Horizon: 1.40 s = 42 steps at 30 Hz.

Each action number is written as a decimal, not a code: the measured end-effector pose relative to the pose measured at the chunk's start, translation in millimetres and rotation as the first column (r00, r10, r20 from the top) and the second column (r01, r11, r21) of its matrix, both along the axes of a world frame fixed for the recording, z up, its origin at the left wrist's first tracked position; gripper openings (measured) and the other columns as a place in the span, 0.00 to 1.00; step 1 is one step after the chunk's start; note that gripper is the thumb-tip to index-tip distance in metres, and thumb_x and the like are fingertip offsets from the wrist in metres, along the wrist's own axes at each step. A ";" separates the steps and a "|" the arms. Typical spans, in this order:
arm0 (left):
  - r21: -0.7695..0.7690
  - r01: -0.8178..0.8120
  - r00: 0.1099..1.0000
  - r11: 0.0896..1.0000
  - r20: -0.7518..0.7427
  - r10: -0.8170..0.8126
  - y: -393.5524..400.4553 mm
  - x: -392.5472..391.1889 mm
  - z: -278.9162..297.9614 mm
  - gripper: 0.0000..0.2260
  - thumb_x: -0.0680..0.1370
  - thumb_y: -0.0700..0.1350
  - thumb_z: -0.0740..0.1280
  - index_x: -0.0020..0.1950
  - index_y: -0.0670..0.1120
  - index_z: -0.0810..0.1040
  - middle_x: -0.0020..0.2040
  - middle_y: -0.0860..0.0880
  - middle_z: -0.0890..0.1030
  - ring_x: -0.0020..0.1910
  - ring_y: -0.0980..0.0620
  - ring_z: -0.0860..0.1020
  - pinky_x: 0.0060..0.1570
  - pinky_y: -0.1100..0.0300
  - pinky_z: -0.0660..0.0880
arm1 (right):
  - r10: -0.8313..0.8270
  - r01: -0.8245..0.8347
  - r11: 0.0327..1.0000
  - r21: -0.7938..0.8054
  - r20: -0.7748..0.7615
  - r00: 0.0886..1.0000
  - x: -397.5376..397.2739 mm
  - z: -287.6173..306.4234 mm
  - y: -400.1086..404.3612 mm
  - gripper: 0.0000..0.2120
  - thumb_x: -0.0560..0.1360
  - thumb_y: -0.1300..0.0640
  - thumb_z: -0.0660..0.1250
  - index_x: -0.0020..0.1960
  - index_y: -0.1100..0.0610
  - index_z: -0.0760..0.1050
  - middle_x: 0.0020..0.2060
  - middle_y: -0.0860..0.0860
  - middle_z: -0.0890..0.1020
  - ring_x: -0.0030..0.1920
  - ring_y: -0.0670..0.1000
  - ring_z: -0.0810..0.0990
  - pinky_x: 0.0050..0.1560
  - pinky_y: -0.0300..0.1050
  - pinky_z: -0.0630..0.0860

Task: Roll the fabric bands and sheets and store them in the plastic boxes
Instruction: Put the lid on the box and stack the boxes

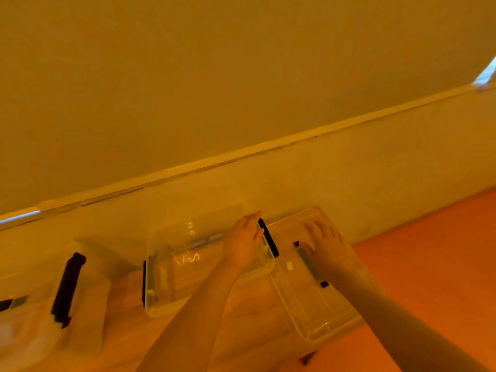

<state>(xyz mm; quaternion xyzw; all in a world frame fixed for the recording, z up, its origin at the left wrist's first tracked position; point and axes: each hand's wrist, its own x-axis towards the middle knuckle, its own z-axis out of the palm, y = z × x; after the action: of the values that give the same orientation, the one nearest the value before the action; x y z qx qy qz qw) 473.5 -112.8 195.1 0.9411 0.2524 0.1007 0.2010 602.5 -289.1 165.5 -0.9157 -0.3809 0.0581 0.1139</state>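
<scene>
Box preparation in hand: left hand (245, 244) grips the black latch (267, 237) of the middle clear box (188, 267), fingers clamped; right hand (326, 247), fingers spread flat, presses the lid (316, 304) just right of that box; no fabric visible; next, judged, fetch it.

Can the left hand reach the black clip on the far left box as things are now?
Probably yes, but not without letting go. The left hand holds the right edge of the middle box. The far left box with its black clip lies apart, to the left, and nothing stands between them.
</scene>
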 end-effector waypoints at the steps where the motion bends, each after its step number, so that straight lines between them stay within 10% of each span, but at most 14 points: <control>1: -0.008 0.012 1.000 1.000 -0.007 -0.012 -0.8 10.4 -1.2 0.22 0.83 0.49 0.56 0.77 0.51 0.57 0.74 0.46 0.64 0.72 0.48 0.64 0.69 0.55 0.66 | -0.021 0.021 1.000 -0.006 -0.030 0.999 5.7 -1.4 -6.3 0.29 0.80 0.39 0.48 0.78 0.47 0.48 0.78 0.52 0.51 0.77 0.55 0.51 0.75 0.54 0.52; 14: 0.008 0.198 0.980 0.980 0.007 -0.198 13.7 108.6 -30.4 0.22 0.83 0.50 0.56 0.77 0.52 0.57 0.74 0.49 0.65 0.71 0.51 0.64 0.66 0.59 0.65 | -0.268 0.263 0.958 -0.113 -0.033 0.963 78.3 -38.2 -41.4 0.28 0.80 0.40 0.53 0.77 0.46 0.52 0.77 0.53 0.55 0.75 0.56 0.56 0.74 0.55 0.54; 42: -0.066 -0.028 0.988 0.997 -0.152 0.018 -33.2 164.5 -119.3 0.25 0.83 0.51 0.56 0.78 0.50 0.52 0.77 0.46 0.59 0.75 0.49 0.58 0.70 0.57 0.62 | 0.043 -0.129 0.969 -0.212 -0.369 0.928 164.0 -158.0 -37.5 0.33 0.80 0.54 0.59 0.78 0.45 0.45 0.77 0.52 0.51 0.74 0.59 0.57 0.70 0.55 0.66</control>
<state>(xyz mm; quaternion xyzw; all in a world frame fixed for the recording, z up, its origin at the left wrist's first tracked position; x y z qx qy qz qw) 638.0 -146.0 75.8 0.9357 0.2810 0.0226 0.2121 766.5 -326.6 7.4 -0.8787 -0.3839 0.2747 0.0713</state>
